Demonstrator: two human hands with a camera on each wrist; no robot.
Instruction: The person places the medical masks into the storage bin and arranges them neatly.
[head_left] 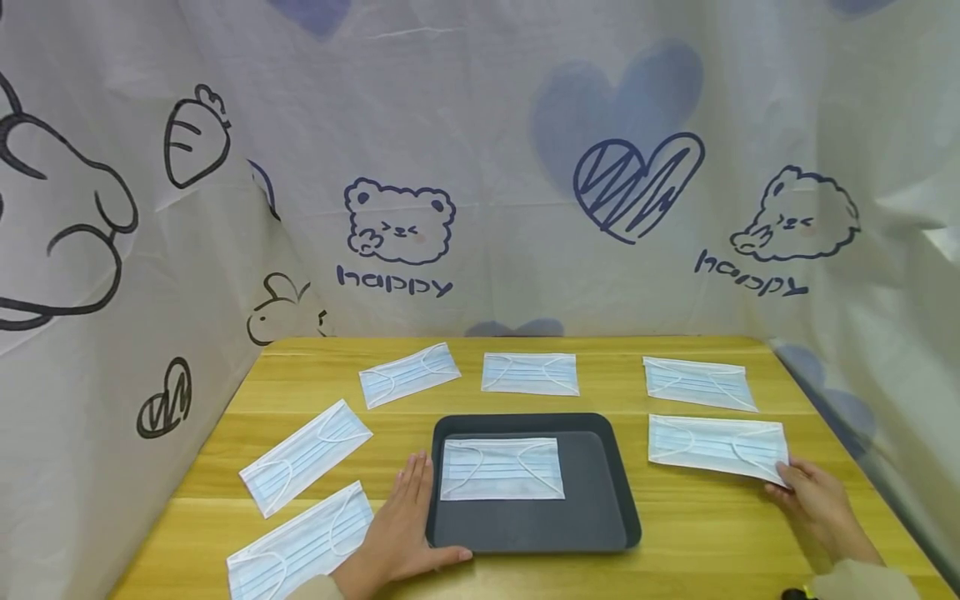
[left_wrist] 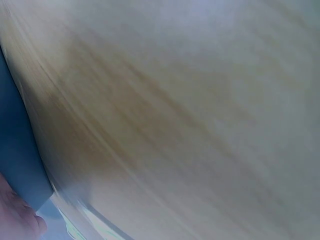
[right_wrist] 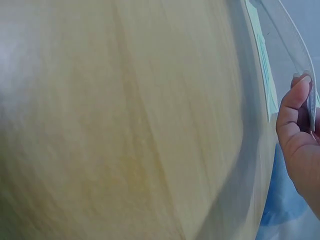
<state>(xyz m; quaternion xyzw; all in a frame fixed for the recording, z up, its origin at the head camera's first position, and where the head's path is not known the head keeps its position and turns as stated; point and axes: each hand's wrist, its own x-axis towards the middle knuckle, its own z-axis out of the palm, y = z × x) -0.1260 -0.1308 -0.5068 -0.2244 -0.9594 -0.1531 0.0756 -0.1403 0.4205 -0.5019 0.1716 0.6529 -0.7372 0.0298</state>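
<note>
My right hand (head_left: 817,500) pinches the near right corner of a pale blue face mask (head_left: 716,446) between thumb and fingers. In the right wrist view, that mask (right_wrist: 291,30) stands up from the fingertips, raised off the table. My left hand (head_left: 401,525) rests at the left side of a dark grey tray (head_left: 596,508), its fingers straight along the wall and its thumb out at the front corner. Inside the tray, toward the left, one face mask (head_left: 502,471) lies flat with its ear loops up. The left wrist view catches only part of the hand (left_wrist: 19,217) beside the tray (left_wrist: 17,135).
More masks lie flat on the wooden table (head_left: 525,579): a mask (head_left: 701,383) at the far right, one mask (head_left: 530,373) behind the tray, and several on the left, the nearest mask (head_left: 303,546) partly behind my left hand. A printed curtain (head_left: 495,250) surrounds the table.
</note>
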